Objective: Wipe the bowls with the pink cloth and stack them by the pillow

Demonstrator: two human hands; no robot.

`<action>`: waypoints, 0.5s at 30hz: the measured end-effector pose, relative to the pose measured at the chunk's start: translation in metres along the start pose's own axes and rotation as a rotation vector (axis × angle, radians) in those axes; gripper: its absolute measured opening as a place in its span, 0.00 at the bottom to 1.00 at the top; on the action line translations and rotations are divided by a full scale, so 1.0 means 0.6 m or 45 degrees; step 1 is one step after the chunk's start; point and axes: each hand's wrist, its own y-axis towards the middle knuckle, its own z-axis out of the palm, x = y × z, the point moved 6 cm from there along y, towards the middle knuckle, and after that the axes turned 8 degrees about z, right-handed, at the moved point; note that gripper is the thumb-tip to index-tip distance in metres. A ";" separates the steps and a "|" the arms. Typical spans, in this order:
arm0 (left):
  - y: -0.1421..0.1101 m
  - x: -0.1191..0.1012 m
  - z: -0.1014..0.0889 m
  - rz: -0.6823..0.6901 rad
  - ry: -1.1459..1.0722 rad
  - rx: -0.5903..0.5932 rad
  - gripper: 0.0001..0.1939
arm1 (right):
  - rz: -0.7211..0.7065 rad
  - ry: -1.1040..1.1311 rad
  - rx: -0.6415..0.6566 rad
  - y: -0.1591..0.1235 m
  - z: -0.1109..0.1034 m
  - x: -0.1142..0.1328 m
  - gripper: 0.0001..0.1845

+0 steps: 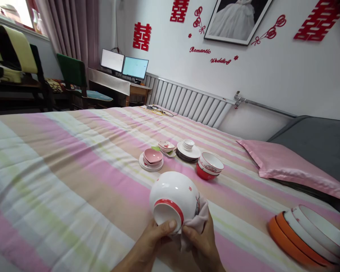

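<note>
A white bowl (171, 185) is held tipped over at the near middle of the bed (102, 181), its red-edged foot turned towards the person; whether its rim touches the sheet cannot be told. The left hand (160, 231) grips it with the thumb over the foot, probably because that raised ring gives a firm edge on an otherwise smooth curve; its other fingers are mostly hidden. The right hand (200, 238) is closed around a bunched pale cloth (200, 219), which lies against the bowl's right side, between palm and glaze, while the left hand seems to steady the bowl from the other side. Just beyond, the smaller pieces stand in groups, apparently sorted by shape: pink bowls (153, 155) on white saucers (143, 166) at the left, small patterned dishes (166, 146) behind them, then little white cups (188, 143) on a stack of plates (183, 153), and to the right a white bowl seated in a red bowl (205, 173). At the near right, larger white bowls nest in orange bowls (283, 238), tilted on the soft bedding; nesting saves room and likely limits rolling. Farther right lies a pink pillow (289, 158), well apart from the hands.
</note>
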 end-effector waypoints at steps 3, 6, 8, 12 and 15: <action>-0.003 0.002 -0.001 -0.009 0.003 -0.013 0.25 | -0.014 -0.016 0.003 -0.001 -0.002 -0.001 0.35; -0.002 0.005 -0.006 -0.007 0.008 -0.023 0.25 | -0.011 -0.018 0.004 -0.001 -0.001 0.001 0.35; 0.000 0.007 -0.008 -0.002 0.013 -0.007 0.25 | -0.007 -0.017 0.016 -0.001 0.001 0.003 0.35; 0.001 0.009 -0.011 -0.003 0.021 -0.005 0.25 | -0.001 -0.013 0.020 0.000 0.004 0.005 0.34; 0.000 0.008 -0.010 -0.017 0.025 -0.008 0.24 | -0.016 -0.014 0.005 0.000 0.003 0.006 0.35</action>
